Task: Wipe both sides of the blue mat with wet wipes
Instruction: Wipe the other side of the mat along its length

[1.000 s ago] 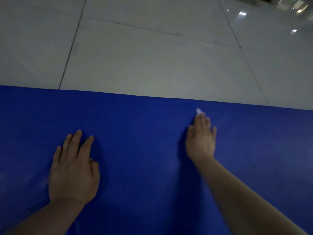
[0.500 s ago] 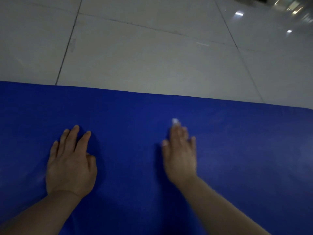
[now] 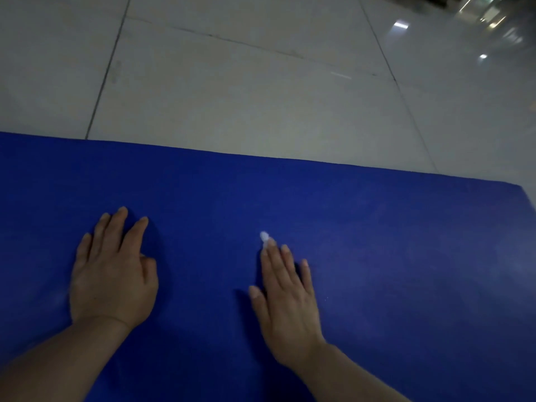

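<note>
Pale grey floor tiles with thin dark grout lines filled the upper part of the view, and small bright reflections of lights glinted on them at the upper right. Across the lower part lay the blue mat, spread flat on the tiles, its far edge running from the left side down toward the right, where one corner showed at the frame's edge. Dim light left the mat's surface dark, with faint paler smears near the lower left and on the right.

Both bare forearms reached in from the bottom. The left hand rested palm-down on the mat, fingers extended and slightly spread, the thumb tucked against the side; it gripped nothing. The right hand also lay palm-down on the mat, well apart from the left, with its fingers straight and close together and the thumb out to the left. A small white scrap of wet wipe poked out just past the tip of its longest finger, touching the mat. Most of the wipe was hidden under the hand, so it appeared pressed flat beneath the fingers against the mat rather than pinched between them
</note>
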### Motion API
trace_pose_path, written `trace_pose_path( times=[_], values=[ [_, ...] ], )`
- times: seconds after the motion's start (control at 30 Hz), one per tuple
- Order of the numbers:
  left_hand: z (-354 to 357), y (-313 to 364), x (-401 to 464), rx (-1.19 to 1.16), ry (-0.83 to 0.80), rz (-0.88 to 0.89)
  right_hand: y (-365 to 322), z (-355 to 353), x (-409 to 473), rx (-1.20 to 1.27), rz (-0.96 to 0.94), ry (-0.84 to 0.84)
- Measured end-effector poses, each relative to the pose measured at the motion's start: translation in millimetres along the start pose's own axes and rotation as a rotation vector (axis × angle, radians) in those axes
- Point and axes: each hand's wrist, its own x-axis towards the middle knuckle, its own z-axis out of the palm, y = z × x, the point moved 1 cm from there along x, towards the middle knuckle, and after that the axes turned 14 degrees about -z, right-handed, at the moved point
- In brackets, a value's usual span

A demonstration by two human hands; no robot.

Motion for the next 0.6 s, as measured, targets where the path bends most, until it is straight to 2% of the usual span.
trace_pose_path(
  times=[0.07, 0.13, 0.2, 0.23, 0.3, 0.37, 0.43, 0.47, 0.53, 0.6],
  values=[
    [-0.6, 0.5, 0.7, 0.002, -0.001, 0.000, 13.0, -5.1, -1.6, -0.006, 0.033, 0.014],
    [-0.9, 1.0, 0.6, 0.001, 0.000, 0.004, 57.4, -15.5, -9.3, -0.055, 0.253, 0.078],
    [-0.6, 1.0, 0.3, 0.001, -0.001, 0.008, 99.4, -29.7, -19.8, -0.037, 0.519, 0.008],
    [-0.2, 0.7, 0.6, 0.000, 0.000, 0.011, 107.2, -32.8, -23.0, -0.027, 0.595, -0.028],
    [0.2, 0.6, 0.8, -0.001, 0.008, 0.014, 88.5, -29.6, -18.8, -0.041, 0.527, 0.004],
    [-0.2, 1.0, 0.4, 0.001, 0.003, 0.012, 37.8, -17.3, -12.1, -0.027, 0.294, 0.033],
    [-1.5, 1.8, 0.9, -0.002, -0.008, 0.008, -7.7, -3.5, -10.9, -0.016, 0.044, -0.012],
    [-1.7, 1.8, 1.3, -0.001, -0.011, 0.007, -16.5, -1.2, -11.5, -0.023, -0.017, -0.049],
    [-2.7, 1.6, 1.2, 0.001, -0.007, 0.008, 0.2, -8.3, -14.9, -0.050, 0.036, -0.086],
    [-3.3, 2.2, 0.4, 0.000, -0.005, 0.012, 40.3, -18.2, -26.5, -0.096, 0.202, -0.021]
  ],
)
